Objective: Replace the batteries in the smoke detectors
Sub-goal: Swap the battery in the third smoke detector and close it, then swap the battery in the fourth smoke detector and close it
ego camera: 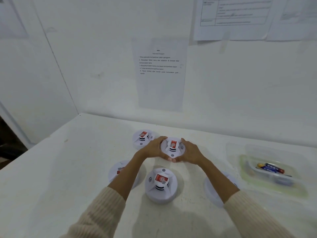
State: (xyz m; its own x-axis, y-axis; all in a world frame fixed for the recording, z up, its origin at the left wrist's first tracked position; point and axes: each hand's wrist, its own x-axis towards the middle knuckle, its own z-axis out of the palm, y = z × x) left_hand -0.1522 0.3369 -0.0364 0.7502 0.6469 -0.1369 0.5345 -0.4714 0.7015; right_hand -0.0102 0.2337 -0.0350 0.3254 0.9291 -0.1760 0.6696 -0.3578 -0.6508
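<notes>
Both forearms, in cream knitted sleeves (106, 208), are extended forward and converge on the central smoke detector (172, 146). The left hand (153, 148) and the right hand (189, 152) are cupped against its opposite sides, with the fingers curled round the rim and the thumbs brought together at its near edge. Whether the unit rests on the table (68, 169) or is raised from it cannot be told.

Four further detectors are set around it. One (143, 139) lies just beyond the left hand and one (161, 184) between the forearms. One (120, 170) is partly hidden by the left forearm and one (212, 191) by the right.

At the right, batteries (271, 167) are held in a clear plastic tray (243, 169). The table is white and is set in a corner of white walls. A printed instruction sheet (159, 74) is fixed to the wall ahead, and further sheets (233, 18) are seen at upper right.
</notes>
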